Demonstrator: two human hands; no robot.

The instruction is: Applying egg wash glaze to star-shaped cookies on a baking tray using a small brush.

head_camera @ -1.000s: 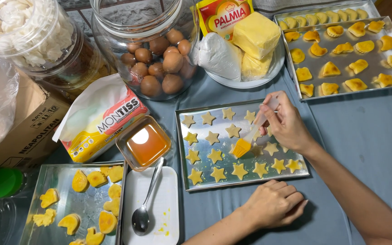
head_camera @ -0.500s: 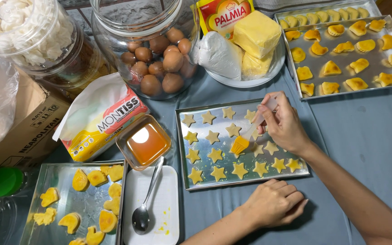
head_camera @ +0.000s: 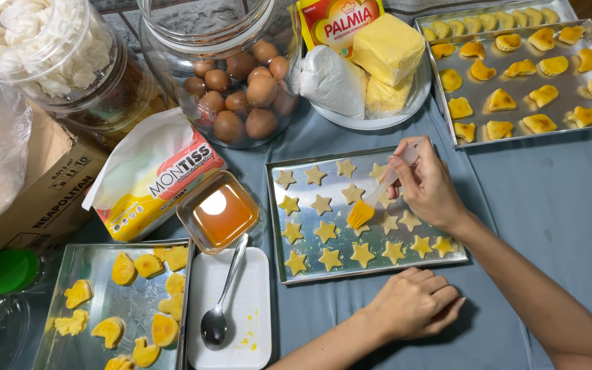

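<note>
Star-shaped cookies (head_camera: 325,231) lie in rows on a metal tray (head_camera: 273,226) in the middle of the blue-covered surface (head_camera: 556,205), and the pastry brush (head_camera: 371,203) has shifted since a second ago — its yellow bristles now rest on a star a little higher and nearer the tray's centre than the one they touched before, which suggests the glazing is going cookie by cookie across the tray. Going from the left: a second tray (head_camera: 97,270) of glazed yellow pieces sits at the lower left corner, beside it a white rectangular dish (head_camera: 255,301) carries a spoon (head_camera: 222,301), and just above that stands a small square bowl of orange-yellow egg wash (head_camera: 219,212). Behind it is a big glass jar of brown eggs (head_camera: 238,75). Below the star tray, the left hand (head_camera: 416,301) lies on the cloth just off the tray's near rim, its grip loosely curled on nothing, as it was a second ago. The right hand (head_camera: 427,183) has its grip pinched around the brush's clear handle, over the tray's right half. Far right — a third tray (head_camera: 447,103) holds shaped yellow pastries.
</note>
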